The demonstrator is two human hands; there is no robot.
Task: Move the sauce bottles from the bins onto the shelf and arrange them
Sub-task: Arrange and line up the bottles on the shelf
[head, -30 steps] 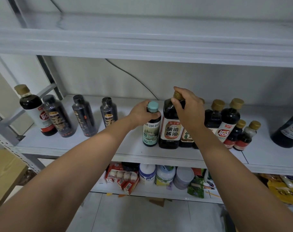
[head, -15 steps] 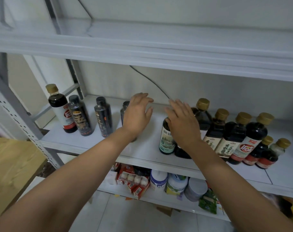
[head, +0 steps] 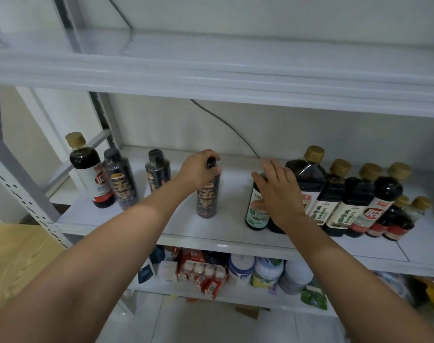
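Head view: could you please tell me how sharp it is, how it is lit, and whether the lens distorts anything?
Head view: soft throughout, small label print unreadable; head view: light even and diffuse, with a faint sheen on the front edge of the middle shelf; head view: the upper shelf bows slightly from wide-angle distortion.

Open shelf [head: 233, 219] beside black bottle [head: 207, 201]

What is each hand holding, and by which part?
The left hand grips the slim black bottle by its cap. The right hand holds nothing, fingers straight over the green-label bottle.
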